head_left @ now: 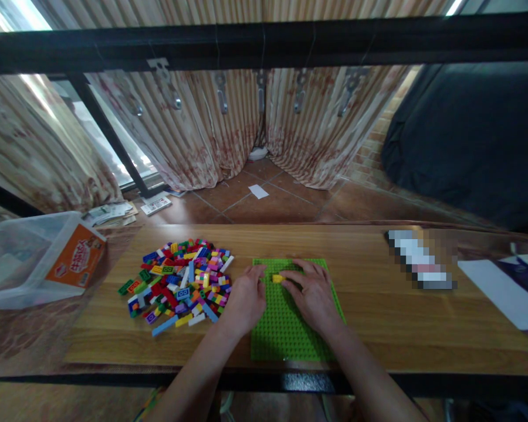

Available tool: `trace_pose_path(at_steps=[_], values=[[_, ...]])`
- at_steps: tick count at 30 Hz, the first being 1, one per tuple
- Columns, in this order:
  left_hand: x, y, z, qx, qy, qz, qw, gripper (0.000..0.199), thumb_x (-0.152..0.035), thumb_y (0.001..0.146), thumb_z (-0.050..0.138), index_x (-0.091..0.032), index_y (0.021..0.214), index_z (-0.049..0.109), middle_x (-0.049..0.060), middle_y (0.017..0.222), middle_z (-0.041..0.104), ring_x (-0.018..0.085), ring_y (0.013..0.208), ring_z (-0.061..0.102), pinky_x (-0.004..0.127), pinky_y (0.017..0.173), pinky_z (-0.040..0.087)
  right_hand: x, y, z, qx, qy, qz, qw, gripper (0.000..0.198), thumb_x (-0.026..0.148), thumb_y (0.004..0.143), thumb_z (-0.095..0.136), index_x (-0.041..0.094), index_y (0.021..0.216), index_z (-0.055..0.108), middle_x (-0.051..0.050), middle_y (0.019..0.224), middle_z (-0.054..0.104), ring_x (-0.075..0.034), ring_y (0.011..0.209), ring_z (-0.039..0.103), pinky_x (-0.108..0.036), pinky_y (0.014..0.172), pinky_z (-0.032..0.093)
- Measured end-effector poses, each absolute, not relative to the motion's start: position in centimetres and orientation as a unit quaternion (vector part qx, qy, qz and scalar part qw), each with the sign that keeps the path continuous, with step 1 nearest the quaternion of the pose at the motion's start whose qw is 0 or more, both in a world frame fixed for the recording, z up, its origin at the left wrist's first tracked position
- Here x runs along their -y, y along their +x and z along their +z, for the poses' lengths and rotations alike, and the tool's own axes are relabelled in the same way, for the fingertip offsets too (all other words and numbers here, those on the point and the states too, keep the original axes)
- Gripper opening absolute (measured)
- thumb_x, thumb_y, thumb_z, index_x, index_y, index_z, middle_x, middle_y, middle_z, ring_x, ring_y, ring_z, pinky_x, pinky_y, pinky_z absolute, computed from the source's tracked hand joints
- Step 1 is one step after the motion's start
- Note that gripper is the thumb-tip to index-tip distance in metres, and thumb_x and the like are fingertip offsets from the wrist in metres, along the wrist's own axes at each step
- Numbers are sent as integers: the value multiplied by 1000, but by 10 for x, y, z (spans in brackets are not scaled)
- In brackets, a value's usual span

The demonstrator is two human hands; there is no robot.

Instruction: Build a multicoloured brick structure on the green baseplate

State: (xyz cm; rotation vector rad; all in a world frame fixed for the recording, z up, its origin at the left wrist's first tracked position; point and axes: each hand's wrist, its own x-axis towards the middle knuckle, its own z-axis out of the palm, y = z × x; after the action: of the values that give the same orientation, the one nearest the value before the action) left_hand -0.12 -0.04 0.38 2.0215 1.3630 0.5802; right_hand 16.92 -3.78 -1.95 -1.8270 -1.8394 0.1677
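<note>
A green studded baseplate (270,337) lies on the wooden table in front of me. On its upper left part sits a small yellow brick (277,278). My right hand (312,293) reaches over the plate, with its thumb and index finger closed on the right side of that brick. My left hand (246,299) rests at the plate's left edge, fingers loosely bent and apart from the thumb, and I see nothing in it. Just left of this hand is a spread pile of colourful toy bricks (182,281).
A clear plastic box (30,234) with an orange label stands left of the wooden table (378,340). A pixelated, phone-shaped object (420,261) and white paper (501,293) are to the right. A dark metal bar (264,47) crosses above the far side, before striped curtains.
</note>
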Motion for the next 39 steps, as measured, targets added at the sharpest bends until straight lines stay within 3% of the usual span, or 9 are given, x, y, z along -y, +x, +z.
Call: trace_pose_path(at_steps=[12,28,35,39], values=[[2,-2,2,-505,785,218,287,40,0,80,43,-15,113,61,10,105,65,20,95,64,35,88,52,38,169,-22,684,-674,52,273,19,34,89,60,35,101,74,-5,124,62,-26,115,51,-49,99,33],[15,1,-2,-470,824,209,239,35,-11,87,48,-22,117,64,8,110,62,19,96,63,34,90,53,38,168,-25,679,-677,55,279,20,36,90,58,35,101,74,-5,124,62,-26,116,51,-49,100,32],[19,5,-6,-468,846,167,196,41,-9,87,43,-19,124,58,11,118,60,23,105,60,38,94,52,37,168,-28,674,-680,55,284,19,34,89,60,35,101,74,-4,124,63,-26,116,51,-49,101,31],[23,8,0,-471,857,100,181,53,-1,80,43,-13,131,54,15,127,57,26,116,55,39,101,47,37,167,-29,668,-682,57,291,18,34,89,60,35,100,74,-4,124,63,-25,116,51,-49,101,30]])
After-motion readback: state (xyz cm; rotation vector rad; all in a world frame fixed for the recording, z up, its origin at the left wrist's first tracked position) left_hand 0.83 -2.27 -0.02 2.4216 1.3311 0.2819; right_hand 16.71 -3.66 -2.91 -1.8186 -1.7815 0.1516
